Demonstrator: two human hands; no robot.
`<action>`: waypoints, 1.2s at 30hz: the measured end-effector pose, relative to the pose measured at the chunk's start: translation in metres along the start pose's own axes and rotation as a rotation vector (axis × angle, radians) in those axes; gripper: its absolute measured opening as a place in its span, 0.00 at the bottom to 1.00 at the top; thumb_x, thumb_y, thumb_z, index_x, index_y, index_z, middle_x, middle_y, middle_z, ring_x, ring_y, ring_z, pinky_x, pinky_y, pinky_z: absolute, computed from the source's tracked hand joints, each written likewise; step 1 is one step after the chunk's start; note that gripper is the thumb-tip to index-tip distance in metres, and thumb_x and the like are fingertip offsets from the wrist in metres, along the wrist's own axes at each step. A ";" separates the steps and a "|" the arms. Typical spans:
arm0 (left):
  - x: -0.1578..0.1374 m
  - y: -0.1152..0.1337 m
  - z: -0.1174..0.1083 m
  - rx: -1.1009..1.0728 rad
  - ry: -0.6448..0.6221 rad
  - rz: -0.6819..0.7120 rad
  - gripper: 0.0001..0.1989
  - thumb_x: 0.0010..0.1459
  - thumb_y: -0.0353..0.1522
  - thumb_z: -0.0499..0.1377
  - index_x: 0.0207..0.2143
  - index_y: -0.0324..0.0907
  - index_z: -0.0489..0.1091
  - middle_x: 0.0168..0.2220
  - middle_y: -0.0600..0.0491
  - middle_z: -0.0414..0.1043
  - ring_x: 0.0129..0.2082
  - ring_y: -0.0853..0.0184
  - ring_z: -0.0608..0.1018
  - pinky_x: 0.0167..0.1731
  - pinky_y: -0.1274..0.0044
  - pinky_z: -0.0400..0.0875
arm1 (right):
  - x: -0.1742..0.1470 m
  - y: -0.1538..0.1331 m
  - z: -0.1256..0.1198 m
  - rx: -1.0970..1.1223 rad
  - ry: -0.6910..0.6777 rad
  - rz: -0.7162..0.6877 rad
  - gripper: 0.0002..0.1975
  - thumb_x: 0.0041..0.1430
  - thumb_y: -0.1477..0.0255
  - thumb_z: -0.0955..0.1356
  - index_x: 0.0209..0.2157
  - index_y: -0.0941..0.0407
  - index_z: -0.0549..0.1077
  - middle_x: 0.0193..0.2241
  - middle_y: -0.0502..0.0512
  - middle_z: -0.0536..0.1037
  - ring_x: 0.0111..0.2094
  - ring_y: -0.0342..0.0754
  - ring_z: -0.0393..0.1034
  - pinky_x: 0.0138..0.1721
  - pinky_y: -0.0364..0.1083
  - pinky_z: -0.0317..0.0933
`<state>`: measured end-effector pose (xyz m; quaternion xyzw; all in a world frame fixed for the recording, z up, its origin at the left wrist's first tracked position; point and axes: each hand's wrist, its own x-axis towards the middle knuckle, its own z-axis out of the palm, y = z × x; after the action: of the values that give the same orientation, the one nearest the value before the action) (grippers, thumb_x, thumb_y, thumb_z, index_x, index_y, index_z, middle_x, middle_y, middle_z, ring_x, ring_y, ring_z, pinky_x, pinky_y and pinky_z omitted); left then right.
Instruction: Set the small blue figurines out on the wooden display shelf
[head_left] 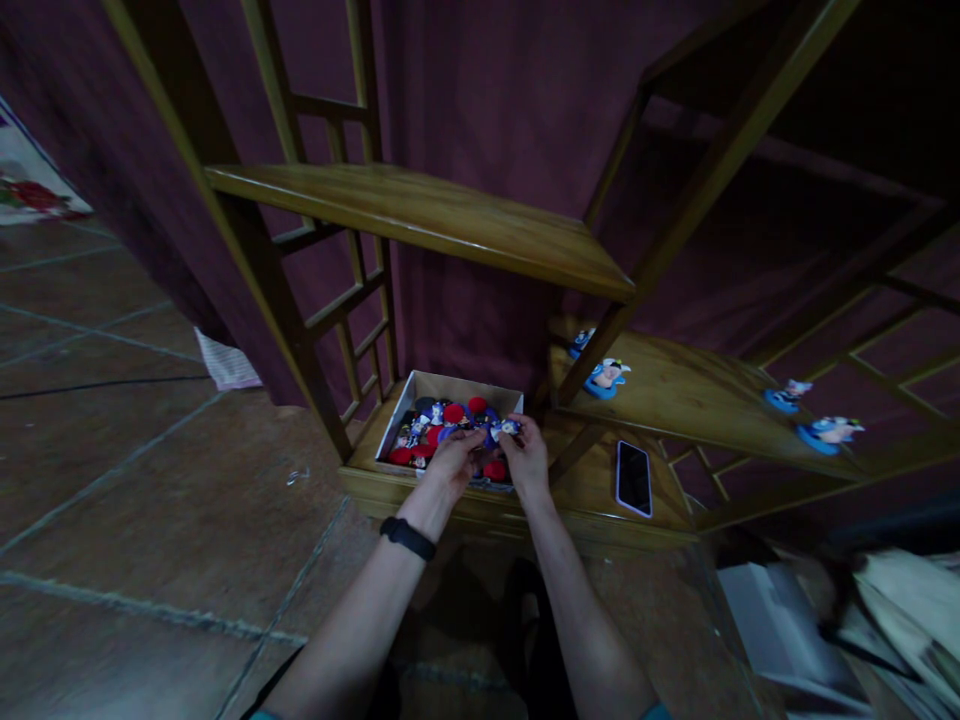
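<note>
Bare forearms [581,610] reach forward over a wooden display stand, a black wristband [409,537] circling the left wrist. At the far end of the reach, the right grip [527,458] closes thumb and fingers around a small blue-and-white figurine [504,429], held above the right side of an open cardboard box [466,386]. Just beside it, the left grip [451,466] is narrow, its fingertips over the same box; whether they pinch anything cannot be told. Beneath both, a jumble of figurines [452,413], many showing round red or blue parts, crowds the box.

The box sits at the left end of the low shelf [589,480], close to its front edge. Toward that shelf's front right corner, a smartphone [634,478] in a pale case lies with its dark screen up. On the raised shelf [682,385] above, two blue-based figurines [606,379] stand near the left end and two more [831,432] near the right. Higher still, a wooden board [412,212] spans the left bay before a maroon curtain [465,60]. Around the stand spreads a tiled floor [165,530], crossed at left by a black cable [105,388]; a pale grey box [787,625] and a cream bag [911,595] rest at lower right.
</note>
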<state>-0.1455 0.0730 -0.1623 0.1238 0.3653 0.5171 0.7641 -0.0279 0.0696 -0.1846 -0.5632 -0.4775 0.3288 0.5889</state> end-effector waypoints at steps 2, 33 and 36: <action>0.000 0.000 0.000 -0.002 0.008 0.004 0.06 0.49 0.20 0.59 0.24 0.35 0.66 0.23 0.51 0.72 0.26 0.68 0.77 0.33 0.71 0.76 | 0.000 0.000 0.000 -0.003 0.003 -0.006 0.16 0.46 0.72 0.66 0.40 0.54 0.68 0.34 0.51 0.75 0.35 0.45 0.70 0.38 0.45 0.65; -0.001 -0.003 -0.003 0.081 0.068 0.040 0.05 0.48 0.20 0.60 0.24 0.35 0.68 0.21 0.52 0.72 0.23 0.68 0.76 0.30 0.74 0.75 | 0.001 0.003 -0.001 -0.040 -0.059 0.018 0.17 0.45 0.71 0.66 0.41 0.54 0.68 0.36 0.51 0.75 0.35 0.46 0.70 0.40 0.46 0.64; 0.000 -0.004 -0.003 0.067 0.094 0.038 0.05 0.47 0.20 0.61 0.23 0.35 0.68 0.21 0.52 0.71 0.22 0.68 0.76 0.28 0.73 0.75 | 0.001 0.004 -0.001 -0.050 -0.081 0.023 0.19 0.45 0.72 0.66 0.43 0.53 0.68 0.38 0.51 0.75 0.36 0.46 0.71 0.40 0.46 0.65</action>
<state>-0.1452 0.0709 -0.1668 0.1318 0.4156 0.5241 0.7315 -0.0263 0.0706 -0.1882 -0.5692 -0.5025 0.3462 0.5510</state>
